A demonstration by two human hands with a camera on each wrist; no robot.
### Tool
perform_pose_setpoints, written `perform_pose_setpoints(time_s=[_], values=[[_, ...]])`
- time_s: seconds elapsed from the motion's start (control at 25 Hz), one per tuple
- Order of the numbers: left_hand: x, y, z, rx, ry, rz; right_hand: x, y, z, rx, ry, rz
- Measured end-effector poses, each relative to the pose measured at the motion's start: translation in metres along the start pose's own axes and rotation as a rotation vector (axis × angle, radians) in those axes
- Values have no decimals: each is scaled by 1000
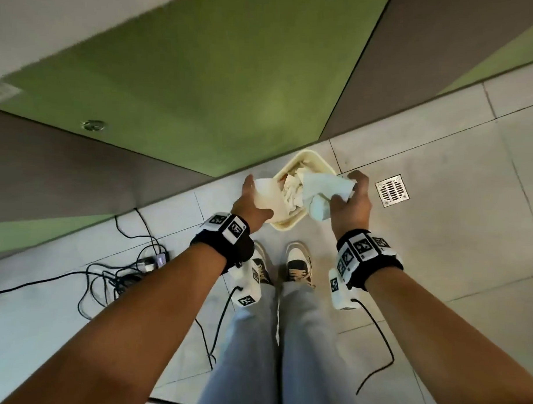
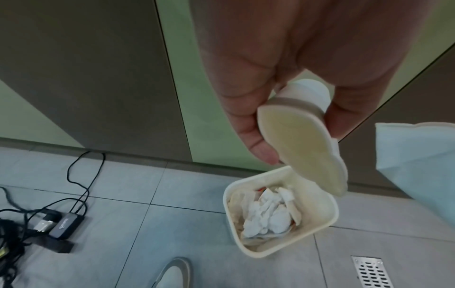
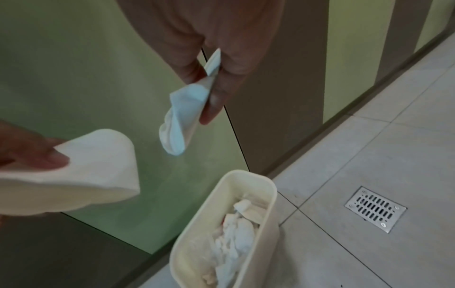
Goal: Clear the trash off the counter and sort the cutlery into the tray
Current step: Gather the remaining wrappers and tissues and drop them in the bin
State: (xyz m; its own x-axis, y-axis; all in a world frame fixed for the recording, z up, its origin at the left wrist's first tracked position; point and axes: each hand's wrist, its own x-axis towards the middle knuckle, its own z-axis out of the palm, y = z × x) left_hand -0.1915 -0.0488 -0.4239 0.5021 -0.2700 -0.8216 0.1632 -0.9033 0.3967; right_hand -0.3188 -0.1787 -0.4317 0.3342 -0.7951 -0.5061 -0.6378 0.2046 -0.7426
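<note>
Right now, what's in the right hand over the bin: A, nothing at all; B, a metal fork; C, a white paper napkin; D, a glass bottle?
C: the right hand pinches a white paper napkin that hangs above the cream bin, which already holds crumpled tissues.

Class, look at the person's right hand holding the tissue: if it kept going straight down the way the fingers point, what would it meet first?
Probably the crumpled paper heaped in the cream bin, just below the right hand and its tissue. Depth is uncertain; it could catch the bin's rim instead.
</note>
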Motion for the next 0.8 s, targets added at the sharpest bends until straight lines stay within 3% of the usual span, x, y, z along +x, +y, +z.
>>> perform_pose_setpoints(time_s=[0.2, 0.4, 0.48, 0.6, 0.72, 0.8], values=[[90, -32, 49, 130, -15, -22, 66, 74, 57, -168, -23, -18], [158, -52, 84, 205, -24, -21, 116, 115, 97, -416, -221, -97], [181, -58, 98, 288, -30, 11, 135, 132, 112, -614, -336, -119], [210, -60, 110, 538, -80, 80, 163, 144, 125, -1116, -493, -183], [232, -62, 114, 843, -107, 189, 180, 151, 130, -1428, -501, -204], [234, -65, 109, 971, -136, 186, 176, 154, 127, -1476, -427, -207]])
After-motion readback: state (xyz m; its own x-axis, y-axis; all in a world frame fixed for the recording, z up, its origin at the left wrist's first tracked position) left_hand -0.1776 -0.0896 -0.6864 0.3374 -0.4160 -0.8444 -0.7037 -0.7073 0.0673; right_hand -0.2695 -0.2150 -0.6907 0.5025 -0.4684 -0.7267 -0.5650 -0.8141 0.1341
